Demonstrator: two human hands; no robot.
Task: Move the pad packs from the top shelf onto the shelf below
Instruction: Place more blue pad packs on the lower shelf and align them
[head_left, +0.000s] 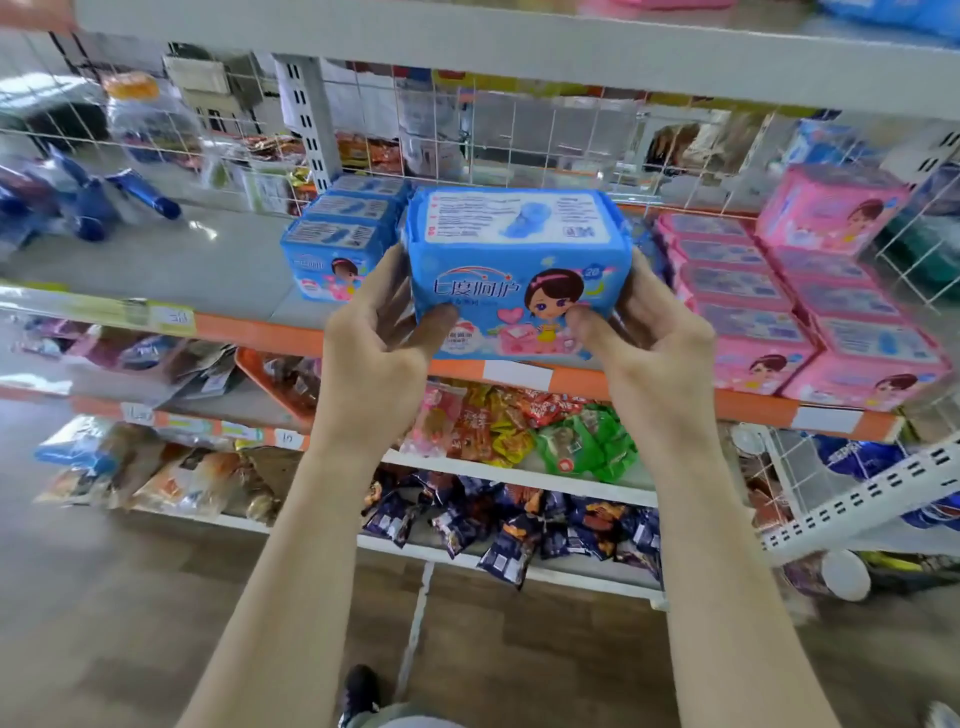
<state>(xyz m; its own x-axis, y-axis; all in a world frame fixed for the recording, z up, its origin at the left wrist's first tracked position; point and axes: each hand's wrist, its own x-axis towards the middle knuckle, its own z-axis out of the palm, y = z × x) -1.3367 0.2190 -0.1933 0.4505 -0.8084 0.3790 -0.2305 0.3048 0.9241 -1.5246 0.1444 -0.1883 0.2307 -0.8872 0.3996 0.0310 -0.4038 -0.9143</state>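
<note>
Head view. Blue pad pack (514, 275): soft plastic wrap, cartoon girl with a pink bow and white Chinese lettering on the near face, white panel with small print and a blue pad drawing on top. Left hand (374, 332) grips its left end, thumb pressed on the near face, fingers curled round the side. Right hand (649, 332) grips the right end the same way, thumb beside the cartoon girl. Pack sits upright over the near edge of the orange-fronted shelf (249, 327), between the two groups of stock; cannot tell whether its base touches the shelf. Just left and farther back, a row of blue packs (337, 249) of the same make runs toward the wire mesh back (519, 130). To the right, pink packs (779, 312) lie in two rows, one more standing on top at the far end. Far left on that shelf, blurred dark blue tubes (145, 195). Grey top shelf (467, 47) crosses above; what is on it is cut off. Below, an orange tray (270, 379) holds dark packets; red, yellow and green snack bags (519, 426) lie on the next shelf, dark blue snack packets (519, 530) on the lowest. Brown wood-pattern floor (130, 597); a dark shoe (361, 691) at the bottom edge.
</note>
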